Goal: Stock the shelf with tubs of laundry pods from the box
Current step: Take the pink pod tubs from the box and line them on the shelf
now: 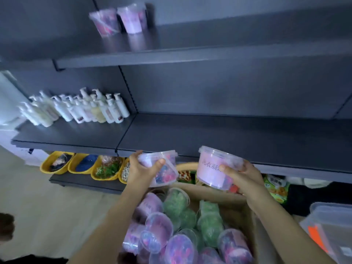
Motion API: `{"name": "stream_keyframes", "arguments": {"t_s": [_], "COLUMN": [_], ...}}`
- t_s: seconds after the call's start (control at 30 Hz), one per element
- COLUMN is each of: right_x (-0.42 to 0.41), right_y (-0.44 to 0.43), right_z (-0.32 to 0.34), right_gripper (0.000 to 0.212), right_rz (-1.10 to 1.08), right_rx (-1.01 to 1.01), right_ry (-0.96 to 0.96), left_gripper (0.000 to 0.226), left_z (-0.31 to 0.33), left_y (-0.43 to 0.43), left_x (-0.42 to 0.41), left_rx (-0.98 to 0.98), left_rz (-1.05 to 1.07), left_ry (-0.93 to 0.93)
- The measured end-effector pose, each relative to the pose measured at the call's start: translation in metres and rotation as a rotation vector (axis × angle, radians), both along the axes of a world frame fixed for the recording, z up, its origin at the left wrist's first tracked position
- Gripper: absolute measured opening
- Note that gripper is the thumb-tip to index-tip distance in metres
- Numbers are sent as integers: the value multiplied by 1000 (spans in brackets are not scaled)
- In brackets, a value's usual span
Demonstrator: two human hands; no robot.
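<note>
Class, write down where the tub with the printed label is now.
In the head view, the labelled tub sits right of centre, held by the right hand above the cardboard box, level with the front edge of the middle shelf.

Dim, bluish indoor light, brightest at the left edge. Motion blur smears the two tubs [131,20] on the top shelf [209,53] and the pump bottles [82,109]. Wide-angle distortion bows and tilts the shelf lines.
</note>
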State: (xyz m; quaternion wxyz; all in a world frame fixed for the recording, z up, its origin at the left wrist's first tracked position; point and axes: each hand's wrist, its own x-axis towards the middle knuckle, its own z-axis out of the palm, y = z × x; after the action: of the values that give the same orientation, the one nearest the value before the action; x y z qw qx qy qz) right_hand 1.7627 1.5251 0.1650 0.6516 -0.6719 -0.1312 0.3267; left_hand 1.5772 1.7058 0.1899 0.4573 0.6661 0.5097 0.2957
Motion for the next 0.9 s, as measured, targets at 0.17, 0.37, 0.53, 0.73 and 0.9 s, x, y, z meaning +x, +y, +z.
{"name": "stream_keyframes", "arguments": {"t_s": [0.17, 0.37, 0.53, 0.73, 0.9], "right_x": [23, 47, 65, 87, 104], "right_y": [-10, -8, 9, 53, 106], "right_z": [96, 180, 226, 264, 278], "right_gripper": [49, 39, 45, 46, 45], "right_rz": [41, 35, -14, -54, -102], "right_rx": [136, 210, 238, 250, 198], "right_ry": [-144, -318, -416, -476, -538], "left_gripper": [62, 57, 59, 67, 75], "left_z": [87, 169, 218, 251, 263], "left_y": [-12, -5, 5, 35, 83], "left_x": [14, 31, 50, 82, 111], "left_rx": [112, 227, 333, 375, 394], "left_rz": [26, -14, -24, -42, -69], "left_ry": [-146, -307, -322, -344, -359]}}
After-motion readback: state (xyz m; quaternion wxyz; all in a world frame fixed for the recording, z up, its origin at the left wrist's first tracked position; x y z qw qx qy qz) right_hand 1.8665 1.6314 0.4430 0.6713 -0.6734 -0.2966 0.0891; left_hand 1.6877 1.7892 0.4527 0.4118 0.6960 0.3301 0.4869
